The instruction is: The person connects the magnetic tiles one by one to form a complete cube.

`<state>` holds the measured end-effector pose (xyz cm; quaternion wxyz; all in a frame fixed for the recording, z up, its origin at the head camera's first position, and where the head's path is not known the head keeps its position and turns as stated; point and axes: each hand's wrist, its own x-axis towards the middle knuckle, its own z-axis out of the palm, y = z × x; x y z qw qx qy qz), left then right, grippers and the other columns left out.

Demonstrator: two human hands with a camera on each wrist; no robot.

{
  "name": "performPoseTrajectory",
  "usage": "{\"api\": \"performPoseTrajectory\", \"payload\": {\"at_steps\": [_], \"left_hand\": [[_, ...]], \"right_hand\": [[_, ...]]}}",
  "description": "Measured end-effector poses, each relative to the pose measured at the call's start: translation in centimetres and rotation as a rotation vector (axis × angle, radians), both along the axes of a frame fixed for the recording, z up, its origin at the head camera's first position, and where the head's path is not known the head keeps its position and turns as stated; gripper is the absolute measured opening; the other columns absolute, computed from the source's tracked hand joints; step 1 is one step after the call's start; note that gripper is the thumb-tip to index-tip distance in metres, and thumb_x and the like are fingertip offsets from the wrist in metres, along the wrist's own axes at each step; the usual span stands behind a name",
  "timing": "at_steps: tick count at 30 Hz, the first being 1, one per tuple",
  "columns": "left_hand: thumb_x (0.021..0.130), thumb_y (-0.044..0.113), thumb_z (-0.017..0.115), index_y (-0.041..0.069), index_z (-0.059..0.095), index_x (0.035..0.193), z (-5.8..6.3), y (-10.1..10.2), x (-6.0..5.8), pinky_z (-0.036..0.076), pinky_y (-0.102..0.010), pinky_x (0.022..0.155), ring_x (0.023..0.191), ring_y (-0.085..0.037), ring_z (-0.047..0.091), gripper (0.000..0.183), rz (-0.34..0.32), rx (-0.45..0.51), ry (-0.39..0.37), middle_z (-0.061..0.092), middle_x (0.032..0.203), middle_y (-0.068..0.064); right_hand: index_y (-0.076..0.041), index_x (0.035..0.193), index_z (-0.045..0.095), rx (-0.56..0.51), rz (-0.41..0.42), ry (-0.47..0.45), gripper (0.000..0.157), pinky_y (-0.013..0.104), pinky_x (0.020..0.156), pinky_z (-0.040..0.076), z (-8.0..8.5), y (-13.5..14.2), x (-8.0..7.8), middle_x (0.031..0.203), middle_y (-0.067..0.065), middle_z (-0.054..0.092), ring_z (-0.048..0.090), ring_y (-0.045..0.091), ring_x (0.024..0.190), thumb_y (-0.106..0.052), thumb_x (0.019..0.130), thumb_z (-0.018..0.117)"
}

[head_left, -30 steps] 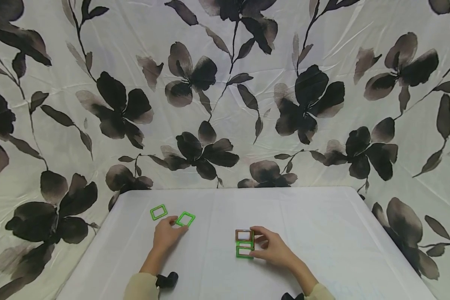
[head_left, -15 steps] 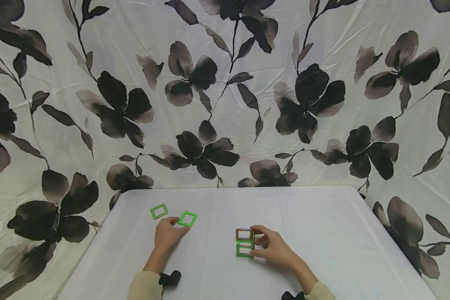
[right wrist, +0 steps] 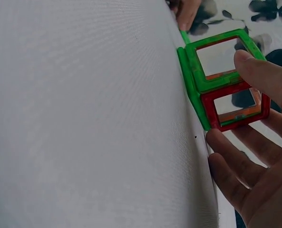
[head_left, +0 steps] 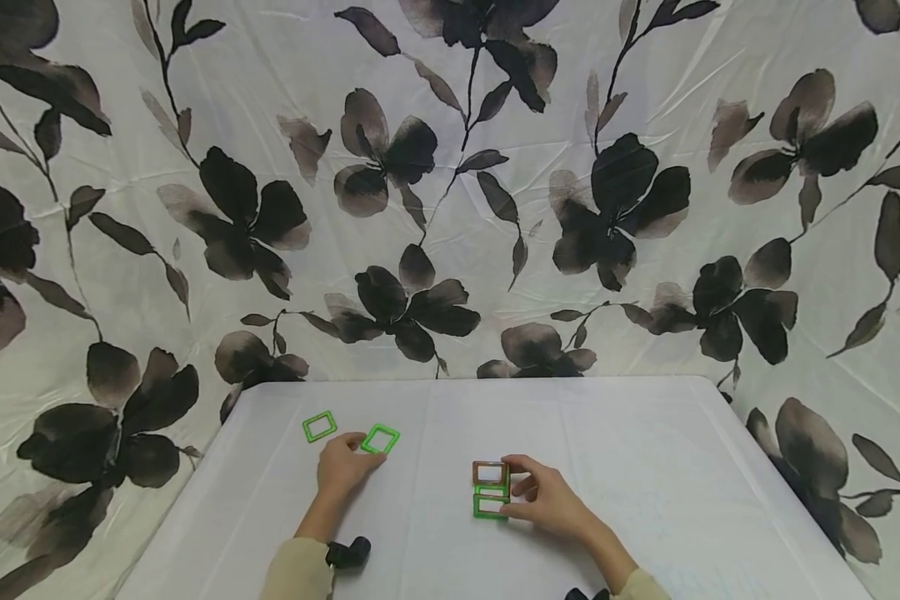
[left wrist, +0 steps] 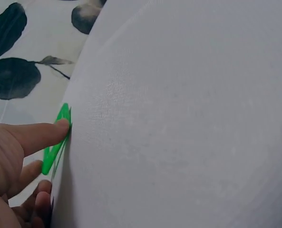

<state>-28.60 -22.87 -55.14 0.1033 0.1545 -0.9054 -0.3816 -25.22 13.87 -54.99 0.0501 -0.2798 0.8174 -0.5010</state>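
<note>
In the head view my left hand (head_left: 340, 468) pinches a green square magnetic tile (left wrist: 47, 166) between thumb and fingers, close over the table left of centre. The tile is an open frame, seen nearly edge-on in the left wrist view. My right hand (head_left: 549, 497) grips a small block of joined magnetic tiles right of centre. A green tile (right wrist: 217, 83) and a red tile (right wrist: 209, 110) stand side by side in it, against another green tile at the table side. The right thumb lies over the green tile; the fingers are round the red tile's side.
A second green tile (head_left: 322, 435) lies by itself at the far left, just beyond my left hand. The white table (head_left: 630, 433) ends at a back edge, with a flowered cloth (head_left: 510, 275) hanging behind it. Dark straps with cameras (head_left: 350, 552) sit at both wrists.
My left hand has slid a little to the right with its green tile, away from the tile lying alone. The right hand and its block have stayed almost in place.
</note>
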Motion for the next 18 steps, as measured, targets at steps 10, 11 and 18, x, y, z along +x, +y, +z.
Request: {"api": "performPoseTrajectory", "payload": {"at_steps": [10, 11, 18], "left_hand": [[0.073, 0.010, 0.083, 0.004, 0.063, 0.115, -0.2, 0.5, -1.0, 0.049, -0.041, 0.070, 0.077, -0.025, 0.065, 0.046, -0.005, 0.136, 0.105, 0.070, 0.085, -0.008], [0.075, 0.009, 0.081, 0.004, 0.064, 0.115, -0.2, 0.5, -1.0, 0.049, -0.039, 0.069, 0.077, -0.025, 0.065, 0.044, 0.004, 0.159, 0.116, 0.070, 0.086, -0.009], [0.081, 0.011, 0.077, -0.003, 0.069, 0.108, -0.2, 1.1, -0.6, 0.049, -0.029, 0.063, 0.079, -0.022, 0.065, 0.031, 0.012, 0.198, 0.136, 0.070, 0.088, -0.010]], "right_hand": [[-0.005, 0.136, 0.050, -0.004, -0.005, -0.011, 0.070, 0.037, 0.076, 0.053, 0.2, 0.1, -0.2, 0.125, 0.012, 0.060, 0.064, 0.023, 0.091, -0.025, 0.078, 0.084], [-0.005, 0.136, 0.049, -0.007, -0.003, -0.011, 0.071, 0.037, 0.076, 0.053, 0.2, 0.1, -0.2, 0.124, 0.013, 0.060, 0.064, 0.024, 0.091, -0.025, 0.078, 0.084], [-0.003, 0.137, 0.048, -0.001, 0.001, -0.019, 0.072, 0.036, 0.076, 0.053, 0.2, 0.1, 0.0, 0.124, 0.012, 0.060, 0.064, 0.024, 0.091, -0.027, 0.078, 0.083]]}}
